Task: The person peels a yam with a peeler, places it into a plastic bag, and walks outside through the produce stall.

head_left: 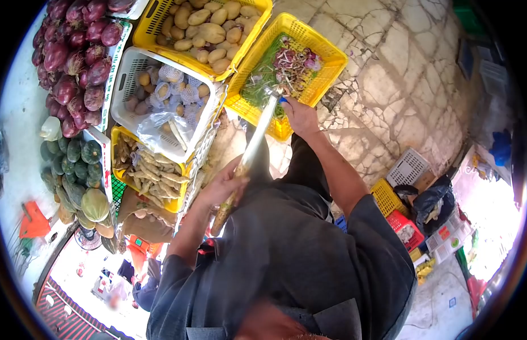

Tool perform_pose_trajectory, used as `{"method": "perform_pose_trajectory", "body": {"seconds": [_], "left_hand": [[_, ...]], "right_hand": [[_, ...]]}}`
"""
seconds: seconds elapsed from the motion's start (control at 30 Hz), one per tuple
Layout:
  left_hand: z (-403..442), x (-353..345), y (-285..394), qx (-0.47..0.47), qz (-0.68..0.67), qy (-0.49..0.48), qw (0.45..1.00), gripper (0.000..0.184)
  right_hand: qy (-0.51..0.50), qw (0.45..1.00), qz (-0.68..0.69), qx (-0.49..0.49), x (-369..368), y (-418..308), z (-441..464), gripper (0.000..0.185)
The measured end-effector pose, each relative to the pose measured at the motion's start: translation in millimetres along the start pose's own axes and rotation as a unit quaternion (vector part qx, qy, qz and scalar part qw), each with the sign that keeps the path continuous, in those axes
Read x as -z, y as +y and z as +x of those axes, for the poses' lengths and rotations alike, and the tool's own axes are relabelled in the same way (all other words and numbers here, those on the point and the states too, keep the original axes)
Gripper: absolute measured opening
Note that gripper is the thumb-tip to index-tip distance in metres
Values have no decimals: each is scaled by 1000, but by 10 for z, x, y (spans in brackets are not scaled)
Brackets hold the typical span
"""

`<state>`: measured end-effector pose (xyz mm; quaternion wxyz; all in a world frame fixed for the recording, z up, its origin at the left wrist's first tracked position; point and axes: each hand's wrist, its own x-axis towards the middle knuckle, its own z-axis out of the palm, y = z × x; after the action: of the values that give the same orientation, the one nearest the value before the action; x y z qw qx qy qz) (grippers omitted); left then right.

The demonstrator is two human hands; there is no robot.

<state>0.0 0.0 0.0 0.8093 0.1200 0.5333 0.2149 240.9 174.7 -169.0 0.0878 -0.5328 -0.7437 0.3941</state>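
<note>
My left hand (pixel 228 182) is closed around the lower part of a long stick-like vegetable (pixel 262 129), which slants across my front. Most of its length is white and looks peeled; the end near my body keeps a brownish-green skin. At its far end my right hand (pixel 301 116) is closed on a small blue-handled tool (pixel 283 100) that looks like a peeler. Its metal head seems to meet the vegetable, though the exact contact is unclear. Beneath that end stands a yellow basket (pixel 330 71) holding purple and white scraps (pixel 297 63) and a green plastic bag or net (pixel 260 82).
Crates of potatoes (pixel 211 33), net-wrapped produce (pixel 171 90) and brown roots (pixel 158 175) stand to my left. Beyond them are red onions (pixel 76 62) and squashes (pixel 76 164). Baskets, including a red one (pixel 408 231), and a black bag (pixel 436 204) sit at right on stone paving.
</note>
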Motion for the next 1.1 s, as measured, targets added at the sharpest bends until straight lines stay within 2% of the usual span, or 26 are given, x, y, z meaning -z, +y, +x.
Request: {"method": "perform_pose_trajectory", "body": {"seconds": [0.07,0.1,0.17,0.2,0.33,0.47,0.57,0.63,0.7,0.77,0.87,0.93,0.97,1.0,1.03,1.07,1.1], "left_hand": [[-23,-14,7,-4,6,-20,1000,79],[-68,126,68,-14,25,9,1000,79],[-100,105,-36,-5,19,17,1000,78],[-73,127,-16,-3,24,21,999,78],[-28,112,-122,1,13,26,1000,78],[34,239,-203,-28,17,72,997,79],[-41,335,-215,-25,-12,112,993,79],[-109,365,-222,-26,-45,133,990,75],[-140,363,-155,-37,-64,122,990,74],[-152,417,-175,-43,-65,118,990,73],[-85,517,-329,-26,-76,126,989,72],[14,558,-356,-30,-87,103,990,73],[51,553,-325,-11,-72,113,991,74],[14,457,-320,19,-65,124,990,74],[67,529,-189,31,-40,136,989,74],[84,544,-170,45,-30,151,987,74],[115,670,-357,-13,-63,68,996,74]], "right_hand": [[11,1000,-9,5,-31,84,2,36],[24,999,33,-13,-237,113,295,35],[17,993,70,-98,-324,501,353,35],[41,970,207,-118,-191,379,327,38],[62,973,209,-80,-407,371,177,42],[-10,982,120,-142,-578,409,101,43],[-26,986,134,-94,-489,245,142,43],[-15,968,214,-133,-108,-130,139,38],[1,943,288,-165,442,-600,250,33],[25,910,385,-150,878,-908,227,30],[109,896,426,-67,915,-732,257,28],[206,934,278,-89,285,-167,590,30],[18,950,169,-261,-315,569,701,34],[-232,909,13,-345,-902,1286,806,39],[-142,963,-43,-225,-1211,1554,514,41],[-118,963,25,-242,-1139,1391,449,43],[-91,957,95,-257,-1048,1205,396,45]]}}
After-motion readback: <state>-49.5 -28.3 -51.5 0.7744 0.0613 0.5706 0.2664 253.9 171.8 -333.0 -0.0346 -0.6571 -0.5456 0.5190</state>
